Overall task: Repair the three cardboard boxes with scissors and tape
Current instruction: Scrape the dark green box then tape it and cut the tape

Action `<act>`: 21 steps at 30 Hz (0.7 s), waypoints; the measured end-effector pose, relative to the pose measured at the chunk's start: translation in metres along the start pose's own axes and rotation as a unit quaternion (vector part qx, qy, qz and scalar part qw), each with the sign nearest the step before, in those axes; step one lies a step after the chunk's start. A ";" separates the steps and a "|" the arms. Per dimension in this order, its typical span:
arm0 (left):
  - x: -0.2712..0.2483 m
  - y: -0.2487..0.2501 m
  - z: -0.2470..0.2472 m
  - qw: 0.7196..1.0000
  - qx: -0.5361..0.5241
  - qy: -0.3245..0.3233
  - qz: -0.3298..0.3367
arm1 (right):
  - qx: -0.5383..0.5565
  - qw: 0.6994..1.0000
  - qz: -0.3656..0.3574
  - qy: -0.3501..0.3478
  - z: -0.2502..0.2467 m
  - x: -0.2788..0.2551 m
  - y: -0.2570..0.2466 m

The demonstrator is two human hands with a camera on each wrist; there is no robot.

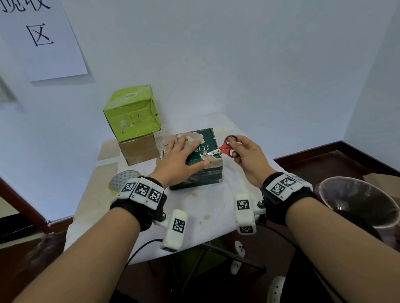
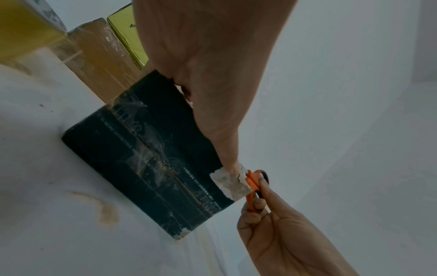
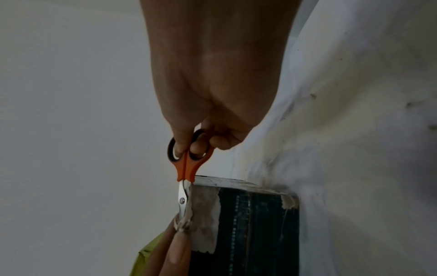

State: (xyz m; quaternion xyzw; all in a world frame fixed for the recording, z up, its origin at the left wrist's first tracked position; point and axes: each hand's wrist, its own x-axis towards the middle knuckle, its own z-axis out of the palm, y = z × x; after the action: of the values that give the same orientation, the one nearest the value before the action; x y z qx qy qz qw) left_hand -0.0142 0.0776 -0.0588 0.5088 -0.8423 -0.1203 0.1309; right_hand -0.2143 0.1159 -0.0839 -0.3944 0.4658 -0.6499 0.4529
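Note:
A dark green box (image 1: 202, 176) with torn, peeled corners lies on the white table (image 1: 210, 207). My left hand (image 1: 181, 158) presses flat on its top with straight fingers; its thumb (image 2: 227, 153) reaches the torn near-right corner (image 2: 230, 184). My right hand (image 1: 244, 154) grips small red-handled scissors (image 1: 226, 148), fingers through the loops. The blades (image 3: 182, 199) lie along the box's top edge at that torn corner (image 3: 201, 209). A lime green box (image 1: 130, 113) sits stacked on a brown box (image 1: 139, 150) behind and to the left.
A roll of tape (image 1: 123, 180) lies on the table left of my left wrist. Walls close in behind and to the right. A dark round bin (image 1: 359, 204) stands off the table's right side. A paper sign (image 1: 36, 37) hangs on the wall.

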 end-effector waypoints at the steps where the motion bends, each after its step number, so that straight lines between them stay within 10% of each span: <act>1: -0.002 0.001 -0.001 1.000 -0.003 0.012 0.005 | 0.000 1.000 -0.005 0.000 0.000 0.000 0.001; 8: -0.001 0.009 -0.008 0.997 -0.022 0.051 0.050 | -0.018 0.999 -0.016 0.023 -0.004 -0.003 -0.002; 21: 0.014 0.032 -0.046 0.992 -0.002 -0.098 0.075 | -0.079 0.996 -0.019 0.026 -0.002 -0.006 -0.013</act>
State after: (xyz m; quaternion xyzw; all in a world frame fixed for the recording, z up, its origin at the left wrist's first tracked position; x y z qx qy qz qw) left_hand -0.0311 0.0764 -0.0039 0.4297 -0.8866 -0.1613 0.0575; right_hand -0.2174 0.1238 -0.0722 -0.4210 0.5198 -0.6296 0.3952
